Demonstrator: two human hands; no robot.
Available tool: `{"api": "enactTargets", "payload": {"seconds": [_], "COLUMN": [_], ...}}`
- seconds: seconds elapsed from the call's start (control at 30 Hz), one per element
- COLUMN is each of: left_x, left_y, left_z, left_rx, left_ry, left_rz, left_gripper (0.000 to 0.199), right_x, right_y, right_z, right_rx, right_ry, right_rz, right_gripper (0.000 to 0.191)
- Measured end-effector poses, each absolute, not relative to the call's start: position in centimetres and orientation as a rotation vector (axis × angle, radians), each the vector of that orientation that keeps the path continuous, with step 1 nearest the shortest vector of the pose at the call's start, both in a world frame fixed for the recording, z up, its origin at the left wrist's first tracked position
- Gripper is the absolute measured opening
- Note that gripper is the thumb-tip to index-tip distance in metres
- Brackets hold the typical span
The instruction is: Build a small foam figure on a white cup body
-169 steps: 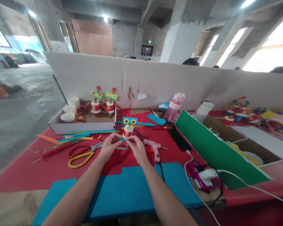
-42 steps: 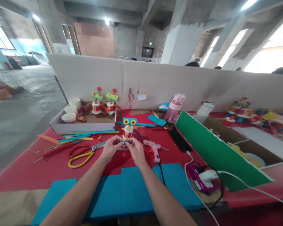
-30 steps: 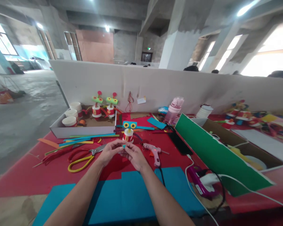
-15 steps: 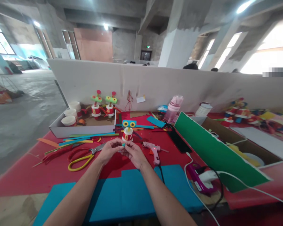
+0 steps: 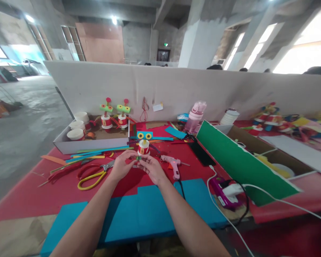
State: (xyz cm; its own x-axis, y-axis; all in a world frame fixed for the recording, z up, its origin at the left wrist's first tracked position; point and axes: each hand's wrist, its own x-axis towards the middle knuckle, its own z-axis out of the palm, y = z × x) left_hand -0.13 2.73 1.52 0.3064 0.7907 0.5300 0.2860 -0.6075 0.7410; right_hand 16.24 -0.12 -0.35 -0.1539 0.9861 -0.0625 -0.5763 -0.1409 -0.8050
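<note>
Between the fingertips of both hands is a small green folded paper piece [image 5: 138,158]. My left hand [image 5: 125,165] pinches it from the left, and my right hand [image 5: 151,167] from the right. Just behind them stands a paper-cup figure [image 5: 143,147] with a blue head strip [image 5: 144,135], yellow ring eyes and dark coiled arms. A pink glue gun [image 5: 173,166] with a red light lies right of my right hand. Pliers with red and yellow handles [image 5: 92,181] rest to the left, their jaws partly behind my left hand.
A white tray [image 5: 96,146] holds paper cups and two finished-looking cup figures. Paper strips [image 5: 96,152] lie before it. A black phone [image 5: 200,153], green-sided box [image 5: 238,167], purple power strip [image 5: 227,196] with cables and pink bottle [image 5: 195,117] stand right. Blue boards [image 5: 155,210] line the front edge.
The small piece has turned between my fingers and now shows green stripes where it looked teal. My hands stay close together; the camera view has shifted slightly.
</note>
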Motion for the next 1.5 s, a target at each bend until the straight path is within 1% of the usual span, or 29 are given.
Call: {"api": "enactTargets", "payload": {"seconds": [0.17, 0.63, 0.9, 1.17, 1.33, 1.4, 1.5], "left_x": [-0.21, -0.25, -0.56, -0.35, -0.34, -0.39, -0.48], "left_y": [2.93, 2.75, 2.9, 2.46, 2.58, 2.69, 2.82], "left_z": [1.13, 1.5, 1.2, 1.7, 1.35, 1.32, 1.43], "left_rx": [2.096, 1.886, 1.878, 1.694, 1.692, 1.726, 1.81], "left_ry": [0.986, 1.004, 1.016, 1.0, 0.977, 0.965, 0.958], "left_rz": [1.253, 1.269, 1.242, 1.232, 1.222, 1.207, 1.164], "left_gripper": [0.026, 0.019, 0.021, 0.021, 0.022, 0.024, 0.033], "right_x": [16.17, 16.3, 16.5, 16.6, 16.65, 16.66, 16.67], "right_y": [-0.1, -0.03, 0.1, 0.14, 0.04, 0.0, -0.04], "right_z": [-0.45, -0.27, -0.3, -0.43, -0.22, -0.13, -0.09], "right_rx": [-0.745, -0.748, -0.763, -0.767, -0.764, -0.773, -0.787], "right_ry": [-0.796, -0.812, -0.817, -0.816, -0.825, -0.834, -0.86], "right_rz": [1.598, 1.603, 1.601, 1.607, 1.606, 1.595, 1.576], "right_gripper": [0.042, 0.037, 0.04, 0.038, 0.036, 0.036, 0.037]}}
